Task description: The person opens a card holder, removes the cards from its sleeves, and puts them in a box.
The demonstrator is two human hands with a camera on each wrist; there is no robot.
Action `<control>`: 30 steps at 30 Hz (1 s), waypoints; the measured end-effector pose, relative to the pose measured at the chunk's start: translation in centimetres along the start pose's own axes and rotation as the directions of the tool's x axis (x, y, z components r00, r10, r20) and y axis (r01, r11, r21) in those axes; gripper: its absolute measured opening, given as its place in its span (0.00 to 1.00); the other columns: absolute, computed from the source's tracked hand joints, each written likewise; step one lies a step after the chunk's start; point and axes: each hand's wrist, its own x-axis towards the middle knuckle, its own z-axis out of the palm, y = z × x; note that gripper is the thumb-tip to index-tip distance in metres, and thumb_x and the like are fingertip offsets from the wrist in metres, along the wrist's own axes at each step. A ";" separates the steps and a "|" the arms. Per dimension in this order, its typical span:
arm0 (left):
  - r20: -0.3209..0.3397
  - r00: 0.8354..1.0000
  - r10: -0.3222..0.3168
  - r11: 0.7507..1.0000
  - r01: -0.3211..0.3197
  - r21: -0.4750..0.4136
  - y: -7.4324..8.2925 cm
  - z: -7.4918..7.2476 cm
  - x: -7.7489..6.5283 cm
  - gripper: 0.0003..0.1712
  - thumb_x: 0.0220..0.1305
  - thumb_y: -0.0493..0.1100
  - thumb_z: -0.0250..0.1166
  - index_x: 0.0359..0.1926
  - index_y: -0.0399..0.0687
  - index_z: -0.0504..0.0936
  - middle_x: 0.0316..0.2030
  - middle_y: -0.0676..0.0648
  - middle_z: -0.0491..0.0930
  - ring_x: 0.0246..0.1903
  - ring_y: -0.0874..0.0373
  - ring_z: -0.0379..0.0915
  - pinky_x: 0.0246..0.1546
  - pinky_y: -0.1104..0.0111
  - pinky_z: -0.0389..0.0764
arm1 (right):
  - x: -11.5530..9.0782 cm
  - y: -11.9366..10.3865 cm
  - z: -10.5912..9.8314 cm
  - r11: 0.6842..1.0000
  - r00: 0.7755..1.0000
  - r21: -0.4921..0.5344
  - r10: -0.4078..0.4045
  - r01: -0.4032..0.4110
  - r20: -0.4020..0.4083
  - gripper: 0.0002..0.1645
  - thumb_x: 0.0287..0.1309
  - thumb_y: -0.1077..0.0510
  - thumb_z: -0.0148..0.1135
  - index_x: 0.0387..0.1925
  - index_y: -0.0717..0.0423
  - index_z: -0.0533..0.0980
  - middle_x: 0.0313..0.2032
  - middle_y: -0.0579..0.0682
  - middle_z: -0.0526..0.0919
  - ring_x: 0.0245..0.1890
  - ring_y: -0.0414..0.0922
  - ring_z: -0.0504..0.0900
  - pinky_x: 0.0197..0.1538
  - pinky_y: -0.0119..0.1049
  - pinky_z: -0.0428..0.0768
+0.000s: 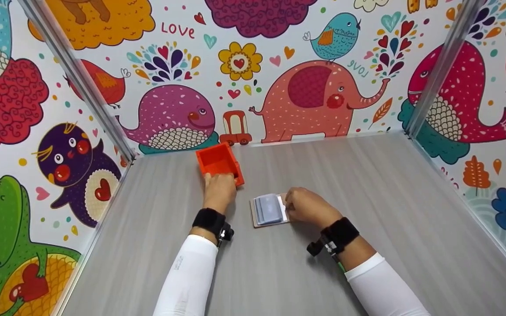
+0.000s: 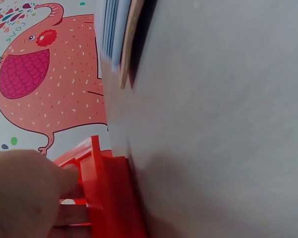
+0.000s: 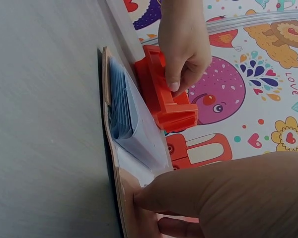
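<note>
A brown-covered card holder point(image 1: 253, 214) lies open on the table, with a stack of translucent plastic sleeves point(image 3: 131, 106) inside. My right hand point(image 1: 308, 206) holds the holder's right-hand cover, the thumb on its inner side and a finger at its outer edge. Farther left, my left hand point(image 1: 220, 191) reaches over the near wall of an orange-red plastic box point(image 1: 215, 154). Its fingers are bent down inside that box, as the left wrist view also shows. Whether they pinch anything there I cannot tell.
The grey wood-grain table point(image 1: 275, 272) is bounded by walls printed with cartoon animals. Metal strips point(image 1: 103, 109) run up the wall corners. The box stands near the back wall. Black straps with small cameras point(image 1: 211, 221) sit on both wrists.
</note>
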 end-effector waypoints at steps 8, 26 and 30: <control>-0.251 0.938 0.238 0.959 -0.267 -0.091 1.7 -0.5 -1.9 0.09 0.77 0.40 0.69 0.44 0.39 0.93 0.43 0.40 0.89 0.51 0.41 0.83 0.57 0.51 0.80 | -0.3 -0.1 0.0 1.000 1.000 0.007 -0.002 0.003 -0.030 0.15 0.51 0.73 0.73 0.18 0.56 0.78 0.27 0.44 0.73 0.29 0.41 0.63 0.34 0.34 0.65; 0.218 0.911 0.352 0.880 -0.242 -0.408 4.0 -0.2 -5.2 0.26 0.70 0.47 0.81 0.65 0.44 0.91 0.64 0.43 0.86 0.63 0.48 0.83 0.73 0.52 0.82 | -0.1 0.0 0.2 1.000 0.999 -0.005 -0.027 0.027 -0.038 0.10 0.50 0.71 0.76 0.23 0.56 0.84 0.30 0.47 0.80 0.29 0.41 0.69 0.35 0.38 0.74; 0.219 0.915 0.340 0.881 -0.228 -0.415 3.9 -0.1 -5.3 0.26 0.69 0.46 0.82 0.65 0.44 0.91 0.61 0.44 0.88 0.60 0.49 0.84 0.71 0.53 0.83 | -0.1 0.1 0.2 0.999 0.998 -0.015 -0.036 0.036 -0.050 0.09 0.49 0.70 0.76 0.23 0.56 0.84 0.30 0.47 0.81 0.29 0.40 0.70 0.35 0.39 0.76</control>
